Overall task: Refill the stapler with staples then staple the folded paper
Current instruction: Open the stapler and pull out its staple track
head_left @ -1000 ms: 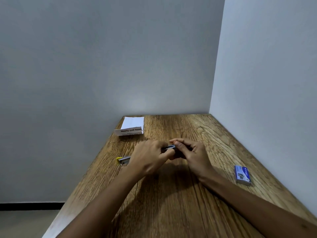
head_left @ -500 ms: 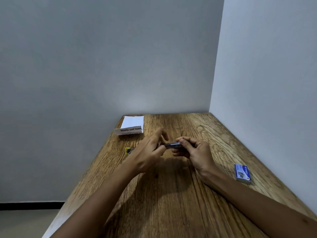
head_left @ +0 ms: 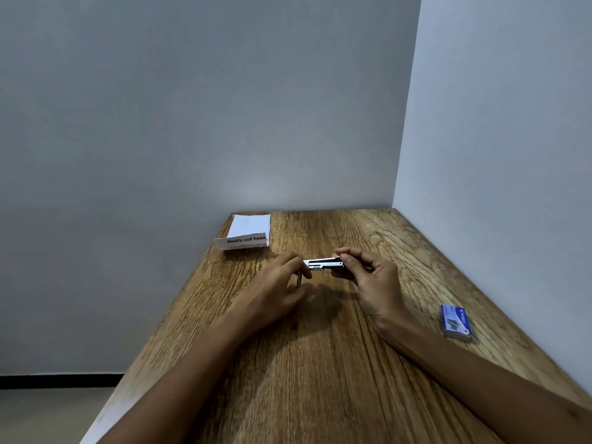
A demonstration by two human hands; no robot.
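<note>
Stapler point(head_left: 323, 263) in right hand point(head_left: 371, 283) (left alongside)

Stapler point(head_left: 323, 263) mid-table point(head_left: 320, 379) (between 2 hands), folded paper point(head_left: 248, 233) behind-left, staple box point(head_left: 456, 322) near right edge.

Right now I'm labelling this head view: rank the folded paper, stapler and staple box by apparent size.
1. folded paper, largest.
2. stapler and staple box: unsure, since hands hide part of the stapler and the box lies nearer the camera.
</note>
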